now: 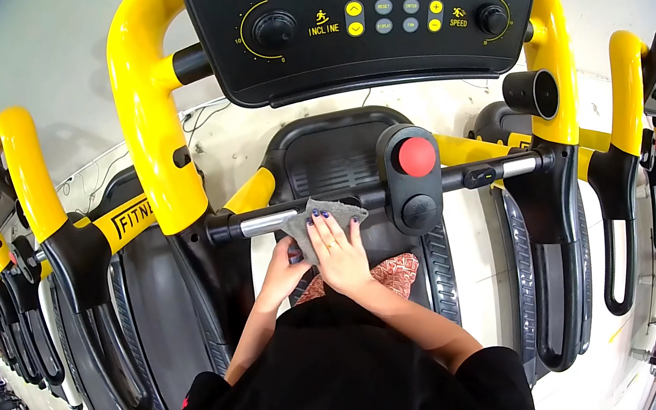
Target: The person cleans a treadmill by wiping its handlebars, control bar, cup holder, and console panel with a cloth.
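A grey cloth (336, 208) is draped over the treadmill's crossbar (269, 222), just left of the red stop button (417, 157). My right hand (339, 257) lies on top of the cloth, its fingers bent over the bar and pressing the fabric to it. Close beside it, my left hand (279, 276) is closed at the cloth's lower left edge, with its fingertips partly hidden. Above both hands is the black console (362, 43), with knobs, buttons and dark displays.
Thick yellow uprights (144, 90) flank me, and a cup holder (532, 92) sits at upper right. More treadmills stand in rows on both sides, including one with a yellow arm (25, 166) at left. Loose cables (201, 114) lie on the floor near the wall.
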{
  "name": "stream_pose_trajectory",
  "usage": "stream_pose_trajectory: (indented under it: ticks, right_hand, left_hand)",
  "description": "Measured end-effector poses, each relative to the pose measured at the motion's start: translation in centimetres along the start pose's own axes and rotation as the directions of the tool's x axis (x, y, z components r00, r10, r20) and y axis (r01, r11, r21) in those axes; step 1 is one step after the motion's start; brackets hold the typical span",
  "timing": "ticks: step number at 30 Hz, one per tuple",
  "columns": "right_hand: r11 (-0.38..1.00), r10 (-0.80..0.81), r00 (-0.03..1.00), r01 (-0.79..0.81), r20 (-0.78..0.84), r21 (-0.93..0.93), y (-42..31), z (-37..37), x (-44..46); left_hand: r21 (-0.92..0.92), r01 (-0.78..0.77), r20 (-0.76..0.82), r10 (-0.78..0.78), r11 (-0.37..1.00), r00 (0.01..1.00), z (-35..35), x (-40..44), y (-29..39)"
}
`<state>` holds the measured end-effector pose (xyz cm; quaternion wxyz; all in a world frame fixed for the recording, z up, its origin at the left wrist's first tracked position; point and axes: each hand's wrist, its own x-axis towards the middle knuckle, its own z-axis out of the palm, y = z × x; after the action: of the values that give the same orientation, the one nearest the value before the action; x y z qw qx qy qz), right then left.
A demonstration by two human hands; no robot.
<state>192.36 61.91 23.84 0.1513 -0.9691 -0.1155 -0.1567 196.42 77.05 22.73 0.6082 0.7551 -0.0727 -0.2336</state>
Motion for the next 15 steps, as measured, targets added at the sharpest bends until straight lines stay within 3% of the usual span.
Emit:
stream_pose_trajectory:
  ticks: [1, 3, 5, 7, 9, 11, 13, 14, 15]
  right_hand:
    - [1.0, 0.013, 1.0, -0.013, 0.009, -0.011, 0.3, -0.4, -0.1]
    - [0.999, 0.047, 0.999, -0.047, 0.008, -0.027, 0.9, -0.6, -0.9]
    - [0.974, 0.226, 0.973, -0.224, 0.04, -0.046, 1.3, -1.7, -1.5]
    - [0.933, 0.355, 0.934, -0.357, 0.046, 0.046, 1.8, -2.7, -2.4]
    - [0.896, 0.413, 0.909, -0.418, 0.065, 0.153, 2.2, -3.8, -3.5]
    - [0.895, 0.431, 0.902, -0.43, 0.018, 0.117, 1.8, -5.3, -4.0]
    - [0.768, 0.497, 0.867, -0.461, 0.04, 0.444, 1.8, -6.2, -4.1]
    - [0.779, 0.502, 0.863, -0.419, -0.063, 0.467, 1.9, -6.6, -3.5]
    - [0.774, 0.514, 0.855, -0.428, -0.069, 0.466, 2.0, -7.1, -2.7]
  left_hand:
    - [0.0, 0.001, 0.0, -0.001, 1.0, 1.0, 0.2, 0.0, -0.5]
    - [0.257, -0.042, -0.114, 0.073, 0.966, 0.991, 0.9, 0.1, -1.8]
    - [0.418, -0.18, -0.015, 0.205, 0.891, 0.979, 1.9, 0.0, -0.1]
    - [0.447, -0.23, 0.156, 0.178, 0.865, 0.972, 3.0, 0.3, 1.3]
    - [0.393, -0.149, 0.241, 0.055, 0.907, 0.969, 4.3, 0.2, 3.2]
    - [0.297, -0.277, 0.299, 0.186, 0.914, 0.936, 5.1, 0.2, 4.9]
    - [0.29, -0.306, 0.348, 0.199, 0.907, 0.916, 4.9, 0.2, 6.9]
    - [0.237, -0.263, 0.342, 0.173, 0.935, 0.924, 4.7, 0.3, 7.7]
    - [0.184, -0.216, 0.341, 0.144, 0.959, 0.929, 4.6, 0.4, 8.1]
